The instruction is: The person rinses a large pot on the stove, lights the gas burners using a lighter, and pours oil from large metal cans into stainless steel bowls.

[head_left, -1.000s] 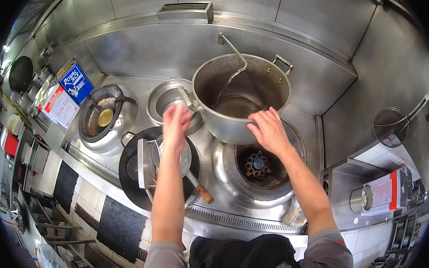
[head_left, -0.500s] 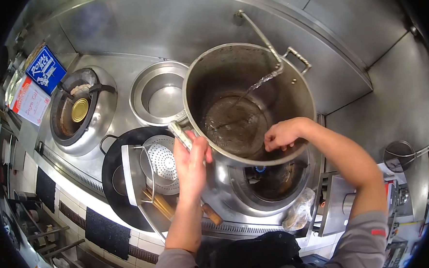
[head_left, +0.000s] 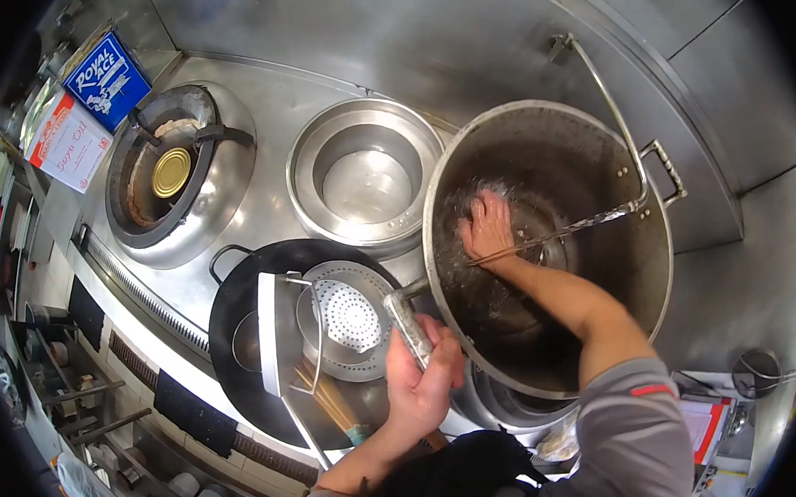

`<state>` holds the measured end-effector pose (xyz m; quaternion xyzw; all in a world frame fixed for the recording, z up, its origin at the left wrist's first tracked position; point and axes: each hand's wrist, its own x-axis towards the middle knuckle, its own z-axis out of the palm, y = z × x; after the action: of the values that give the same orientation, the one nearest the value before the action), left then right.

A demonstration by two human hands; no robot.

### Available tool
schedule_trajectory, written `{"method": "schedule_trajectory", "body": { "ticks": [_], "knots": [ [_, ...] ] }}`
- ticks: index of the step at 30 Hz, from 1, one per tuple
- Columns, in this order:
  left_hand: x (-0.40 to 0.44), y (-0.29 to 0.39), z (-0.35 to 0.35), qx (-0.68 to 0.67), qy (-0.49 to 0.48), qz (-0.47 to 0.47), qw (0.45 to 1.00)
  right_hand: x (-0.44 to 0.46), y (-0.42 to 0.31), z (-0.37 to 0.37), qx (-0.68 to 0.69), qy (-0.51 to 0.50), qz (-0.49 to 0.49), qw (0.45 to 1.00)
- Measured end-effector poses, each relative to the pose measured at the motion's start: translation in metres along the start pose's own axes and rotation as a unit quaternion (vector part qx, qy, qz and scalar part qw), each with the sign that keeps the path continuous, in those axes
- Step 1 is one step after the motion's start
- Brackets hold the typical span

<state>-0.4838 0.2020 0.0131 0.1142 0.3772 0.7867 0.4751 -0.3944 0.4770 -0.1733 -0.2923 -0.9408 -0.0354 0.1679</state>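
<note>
A large metal pot (head_left: 591, 319) stands over the right burner, with shallow water at its bottom. Water streams into it from a bent faucet pipe (head_left: 608, 93). My left hand (head_left: 422, 369) is wrapped round the pot's left handle (head_left: 409, 331). Deep inside the pot, my right hand (head_left: 489, 230) rests with fingers spread against the wet lower wall, beside splashing water. Left of the pot sits a round metal pan (head_left: 368, 187). A black wok (head_left: 243, 383) below it holds a perforated strainer (head_left: 349, 318).
The left burner (head_left: 224, 195) holds a gold can lid (head_left: 171, 173). Behind it stand a blue box (head_left: 106, 79) and a white-and-red box (head_left: 68, 144). The pot's far handle (head_left: 666, 170) sticks out at the right. A wire strainer (head_left: 756, 372) hangs at the far right.
My left hand has closed round the handle. My right hand has moved from above the near rim down into the pot's bottom. The pot appears further right in view.
</note>
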Motion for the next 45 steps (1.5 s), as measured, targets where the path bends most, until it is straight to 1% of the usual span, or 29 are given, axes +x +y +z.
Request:
{"method": "schedule_trajectory", "body": {
  "ticks": [1,2,4,5,7,8,10,13,15,17,19,21,22,23,24,25,26,28,29,31,33,35,36,37,39,40,41,43,45],
  "knots": [
    [-0.001,0.002,0.000,0.001,0.006,-0.003,1.000,-0.007,-0.009,-0.004,0.005,0.004,-0.009,1.000],
    [-0.001,0.003,0.001,-0.001,-0.002,-0.010,1.000,-0.007,-0.005,-0.015,0.014,-0.079,-0.105,0.991],
    [0.001,0.003,0.004,-0.001,-0.005,-0.010,1.000,-0.021,0.011,-0.043,0.035,-0.250,-0.284,0.925],
    [0.004,0.004,0.005,0.000,-0.007,-0.007,1.000,-0.019,0.023,-0.042,-0.023,-0.225,-0.189,0.956],
    [0.007,0.003,0.005,-0.003,-0.007,-0.001,1.000,-0.005,0.043,-0.028,-0.137,-0.155,0.008,0.978],
    [0.006,0.003,0.007,-0.004,-0.005,-0.002,1.000,-0.020,0.033,-0.016,-0.019,-0.150,0.100,0.983],
    [0.009,0.002,0.014,-0.014,-0.001,0.000,1.000,-0.041,-0.004,0.012,0.108,-0.114,-0.001,0.988],
    [0.006,-0.005,0.009,-0.016,-0.032,0.021,0.999,-0.019,-0.009,-0.016,0.081,-0.121,-0.096,0.985],
    [0.005,-0.009,0.008,-0.019,-0.023,0.027,0.999,0.015,0.046,-0.051,-0.043,-0.259,-0.141,0.955],
    [0.003,-0.008,0.013,-0.019,-0.019,0.026,0.999,0.006,0.067,-0.081,-0.122,-0.304,0.045,0.944],
    [0.000,-0.004,0.020,0.004,-0.021,0.027,0.999,-0.025,0.070,-0.088,-0.167,-0.439,0.200,0.860],
    [0.001,-0.003,0.030,0.012,-0.023,0.038,0.999,-0.053,0.039,-0.112,-0.219,-0.698,0.011,0.682],
    [0.004,-0.004,0.031,-0.004,-0.027,0.041,0.999,-0.051,-0.002,-0.126,-0.208,-0.712,-0.047,0.669],
    [0.005,-0.004,0.031,-0.005,-0.029,0.035,0.999,-0.060,-0.007,-0.092,-0.170,-0.744,-0.085,0.641],
    [0.007,-0.004,0.031,-0.005,-0.031,0.032,0.999,-0.043,-0.031,-0.103,-0.102,-0.708,-0.095,0.692],
    [0.008,-0.003,0.030,-0.003,-0.032,0.028,0.999,-0.046,-0.020,-0.061,0.047,-0.655,-0.087,0.749],
    [0.007,-0.002,0.032,-0.006,-0.031,0.028,0.999,0.002,-0.067,-0.119,0.097,-0.570,-0.067,0.813],
    [0.004,-0.002,0.035,-0.006,-0.029,0.036,0.999,0.019,-0.042,-0.061,0.036,-0.354,-0.117,0.927],
    [0.001,-0.002,0.037,-0.007,-0.029,0.039,0.999,0.037,-0.023,-0.043,-0.036,-0.210,-0.231,0.949],
    [0.000,-0.006,0.033,-0.010,-0.026,0.039,0.999,0.050,0.053,-0.044,-0.068,-0.080,-0.263,0.959],
    [0.000,-0.011,0.023,-0.011,-0.040,0.041,0.998,0.017,0.124,-0.069,-0.230,-0.178,-0.193,0.937],
    [-0.002,-0.006,0.026,0.010,-0.011,0.047,0.999,-0.030,0.156,-0.104,-0.371,-0.413,-0.194,0.809],
    [-0.001,-0.005,0.027,0.007,-0.008,0.045,0.999,-0.063,0.146,-0.114,-0.399,-0.456,-0.146,0.782],
    [0.002,-0.004,0.030,0.000,-0.008,0.048,0.999,-0.053,0.087,-0.148,-0.340,-0.694,-0.069,0.630],
    [0.006,-0.003,0.034,-0.011,-0.015,0.053,0.998,-0.050,0.007,-0.196,-0.058,-0.754,-0.051,0.652],
    [0.006,-0.002,0.035,-0.007,-0.022,0.054,0.998,-0.061,-0.003,-0.194,0.039,-0.783,0.030,0.620],
    [0.006,-0.001,0.036,-0.004,-0.029,0.054,0.998,-0.043,-0.027,-0.223,0.142,-0.785,0.046,0.602],
    [0.004,-0.002,0.037,-0.002,-0.031,0.057,0.998,-0.053,-0.036,-0.268,0.181,-0.743,0.328,0.555],
    [0.001,0.001,0.040,0.026,-0.028,0.058,0.998,-0.035,-0.028,-0.312,0.073,-0.757,0.209,0.615]
  ]
}}
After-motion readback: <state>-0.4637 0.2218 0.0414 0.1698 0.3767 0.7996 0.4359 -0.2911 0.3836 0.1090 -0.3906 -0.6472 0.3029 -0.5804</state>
